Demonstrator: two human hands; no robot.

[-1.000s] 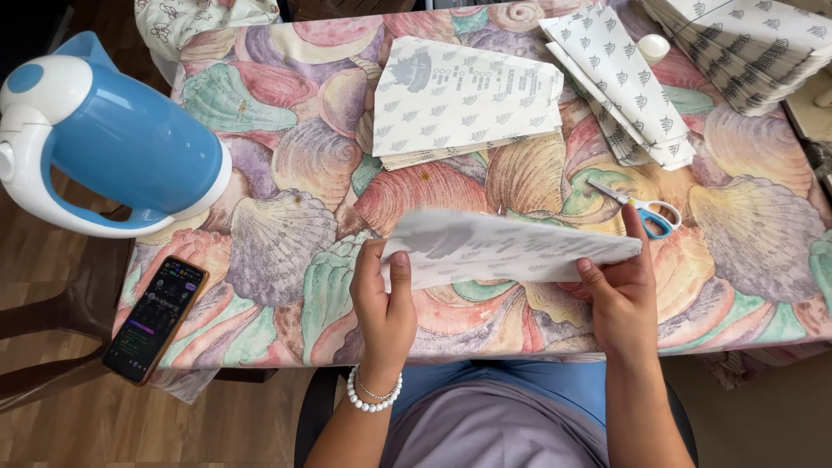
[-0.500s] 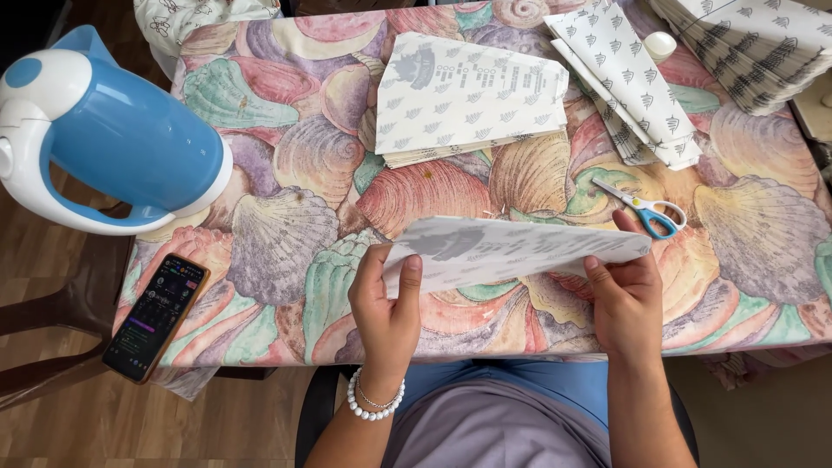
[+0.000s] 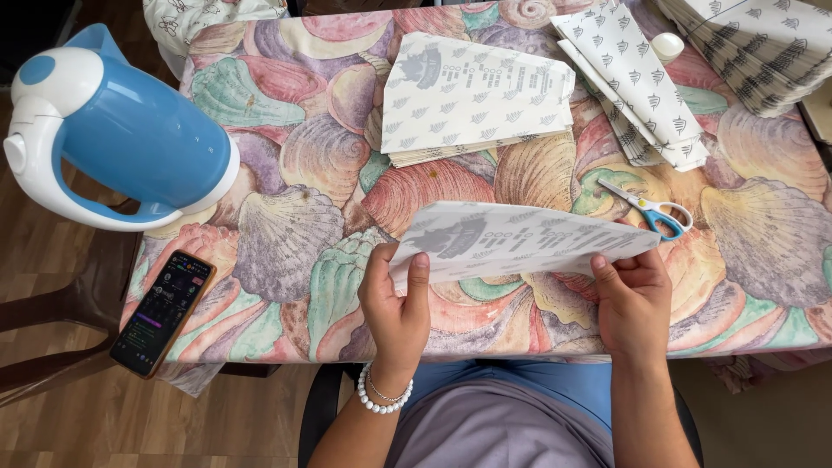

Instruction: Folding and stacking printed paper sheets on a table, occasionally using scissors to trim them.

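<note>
Both my hands hold one printed white paper sheet [image 3: 520, 241] flat above the near edge of the table. My left hand [image 3: 394, 303], with a bead bracelet at the wrist, grips the sheet's left end, thumb on top. My right hand [image 3: 633, 299] pinches its right end. The sheet carries grey print and small leaf marks. Beyond it on the shell-patterned tablecloth [image 3: 286, 225] lies a stack of similar sheets [image 3: 477, 95].
Blue-handled scissors [image 3: 650, 210] lie just past my right hand. More folded printed paper [image 3: 637, 78] and a big pile [image 3: 763, 43] sit at the far right. A blue and white kettle [image 3: 121, 143] stands at the left; a phone [image 3: 163, 312] lies on the table's left corner.
The sheet has shifted a little toward me and lower, with both hands still gripping its ends. Nothing else on the table moved.
</note>
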